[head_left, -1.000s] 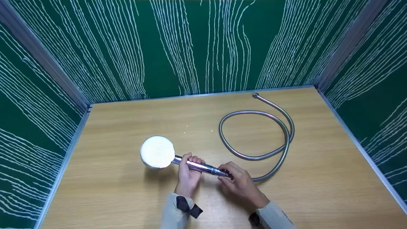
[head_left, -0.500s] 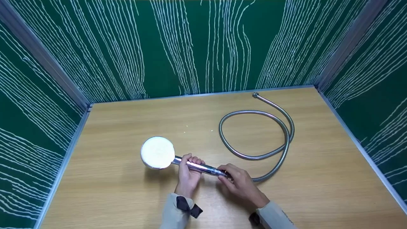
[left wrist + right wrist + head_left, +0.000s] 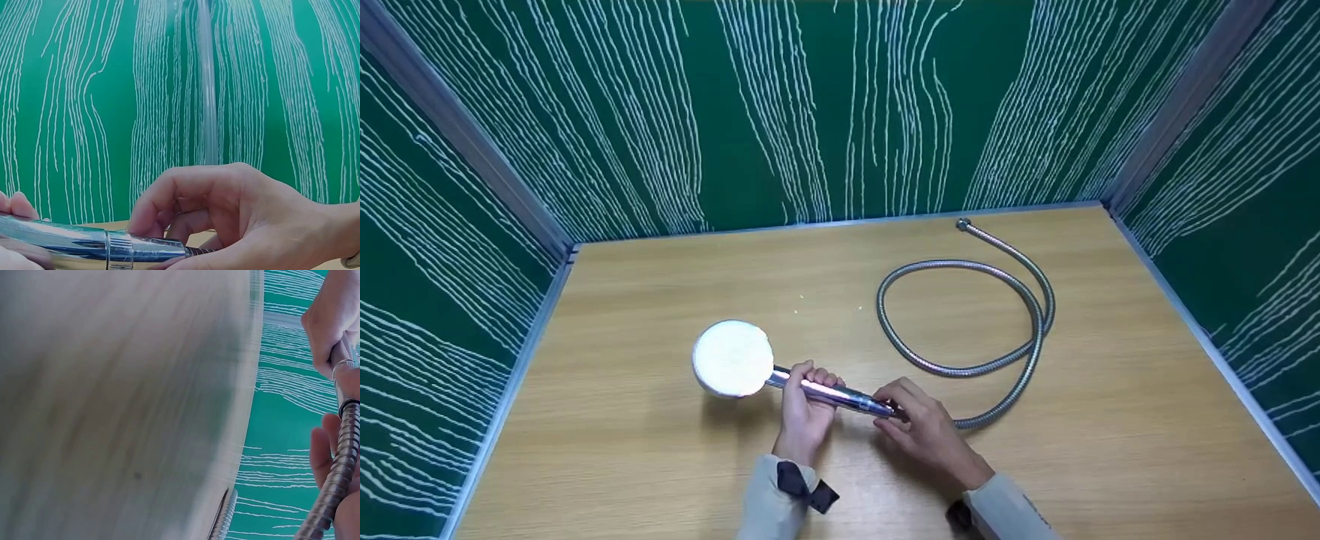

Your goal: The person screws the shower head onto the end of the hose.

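A hand shower with a round white face and a chrome handle is held over the table, its head to the left. My left hand wraps round the handle just below the head, thumb on top. At the handle's lower end, my right hand pinches the tapered chrome end piece of the shower hose between thumb and fingers. In the right wrist view the ribbed metal hose runs from this joint past the right hand's fingers.
The hose lies in a loose loop on the wooden table, with its free end nut near the back edge. Tiny pale specks lie mid-table. Green panels with white wavy lines enclose the back and both sides.
Almost nothing moves. My right hand's fingers shift very slightly at the hose joint, while the left hand, hand shower and looped hose stay in place.
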A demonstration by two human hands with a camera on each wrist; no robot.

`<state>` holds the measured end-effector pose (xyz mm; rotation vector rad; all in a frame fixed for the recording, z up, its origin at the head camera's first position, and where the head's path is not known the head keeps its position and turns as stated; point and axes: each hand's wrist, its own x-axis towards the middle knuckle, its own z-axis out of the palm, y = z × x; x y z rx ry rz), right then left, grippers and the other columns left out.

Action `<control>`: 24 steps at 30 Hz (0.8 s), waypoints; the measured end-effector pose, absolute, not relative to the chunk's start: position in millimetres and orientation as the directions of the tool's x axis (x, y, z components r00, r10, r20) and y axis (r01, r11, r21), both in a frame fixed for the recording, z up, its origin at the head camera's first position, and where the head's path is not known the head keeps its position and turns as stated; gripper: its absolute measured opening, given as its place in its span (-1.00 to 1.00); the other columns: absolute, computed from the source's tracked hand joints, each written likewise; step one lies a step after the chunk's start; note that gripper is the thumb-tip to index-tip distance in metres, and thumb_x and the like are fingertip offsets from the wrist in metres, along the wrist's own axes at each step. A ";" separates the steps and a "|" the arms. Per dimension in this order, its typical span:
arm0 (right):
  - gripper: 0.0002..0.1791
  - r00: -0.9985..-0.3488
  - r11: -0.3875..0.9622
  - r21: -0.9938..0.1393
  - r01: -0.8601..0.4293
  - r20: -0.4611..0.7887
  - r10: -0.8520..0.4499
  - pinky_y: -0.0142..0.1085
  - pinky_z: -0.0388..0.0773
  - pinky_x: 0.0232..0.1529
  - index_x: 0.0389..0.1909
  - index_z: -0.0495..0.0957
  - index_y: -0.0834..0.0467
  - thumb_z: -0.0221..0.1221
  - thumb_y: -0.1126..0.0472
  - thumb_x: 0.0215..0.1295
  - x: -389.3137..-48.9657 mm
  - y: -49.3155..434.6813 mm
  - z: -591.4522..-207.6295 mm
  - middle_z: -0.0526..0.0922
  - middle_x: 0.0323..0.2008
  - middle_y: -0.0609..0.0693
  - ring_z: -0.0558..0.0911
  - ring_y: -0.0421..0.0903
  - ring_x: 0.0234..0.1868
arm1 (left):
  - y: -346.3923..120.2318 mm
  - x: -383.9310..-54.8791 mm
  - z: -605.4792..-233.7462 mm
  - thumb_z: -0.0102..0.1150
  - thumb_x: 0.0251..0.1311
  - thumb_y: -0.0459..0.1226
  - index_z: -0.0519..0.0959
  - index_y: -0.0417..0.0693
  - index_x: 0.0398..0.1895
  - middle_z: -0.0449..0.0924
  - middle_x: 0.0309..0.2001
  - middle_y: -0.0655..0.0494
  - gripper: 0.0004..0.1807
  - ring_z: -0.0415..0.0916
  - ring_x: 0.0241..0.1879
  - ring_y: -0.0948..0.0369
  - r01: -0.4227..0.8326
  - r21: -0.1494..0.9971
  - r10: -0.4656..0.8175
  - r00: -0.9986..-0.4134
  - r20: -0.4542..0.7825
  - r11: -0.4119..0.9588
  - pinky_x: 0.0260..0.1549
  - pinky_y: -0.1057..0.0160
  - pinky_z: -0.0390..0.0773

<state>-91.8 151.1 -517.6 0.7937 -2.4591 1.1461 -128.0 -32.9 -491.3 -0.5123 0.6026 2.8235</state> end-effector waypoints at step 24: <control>-0.76 -0.857 0.545 -0.665 -0.511 0.342 -0.385 -0.38 0.55 -0.25 -0.11 0.54 0.04 0.27 0.20 0.19 -89.5 153.3 -515.7 0.56 -0.25 -0.17 0.51 -0.32 -0.29 | -33.9 -126.8 -502.9 -0.26 0.31 -0.33 0.22 -0.04 -0.69 0.22 -0.67 0.19 -0.66 0.21 -0.57 0.25 -0.259 0.368 0.104 -0.914 -0.391 -0.893 -0.37 0.32 0.29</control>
